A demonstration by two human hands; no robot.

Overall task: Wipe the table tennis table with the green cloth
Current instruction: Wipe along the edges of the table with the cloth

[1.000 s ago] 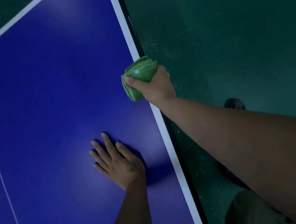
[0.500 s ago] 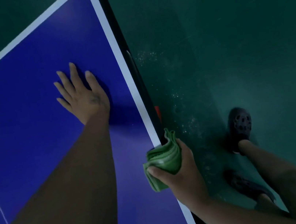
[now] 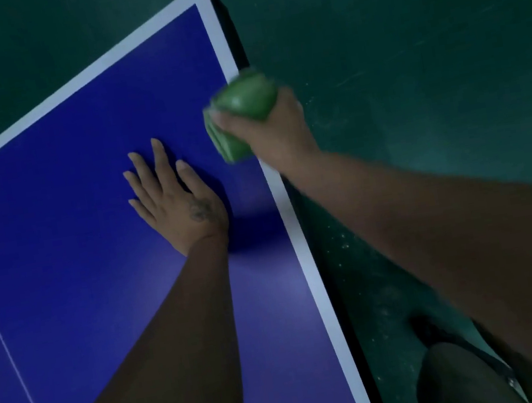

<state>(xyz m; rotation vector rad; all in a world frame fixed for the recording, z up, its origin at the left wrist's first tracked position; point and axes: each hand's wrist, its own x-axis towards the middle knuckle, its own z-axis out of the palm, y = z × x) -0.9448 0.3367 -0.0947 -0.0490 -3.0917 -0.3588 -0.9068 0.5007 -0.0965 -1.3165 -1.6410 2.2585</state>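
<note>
At table edge (image 3: pixel 275 179), green cloth (image 3: pixel 241 115) (folded), fingers (image 3: pixel 289 97) wrapped around.

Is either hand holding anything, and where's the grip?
The right hand grips the folded green cloth, thumb across its top; the left hand lies flat, holding nothing.

1. Right hand (image 3: pixel 276 130) grips the bunched green cloth (image 3: pixel 239 115) on the table's white side edge stripe (image 3: pixel 302 247), near the far corner. Cloth is motion-blurred.
2. Left hand (image 3: pixel 181 196) lies flat on the blue table tennis table (image 3: pixel 67 196), fingers spread.
3. Dark green floor (image 3: pixel 406 42) to the right.
</note>
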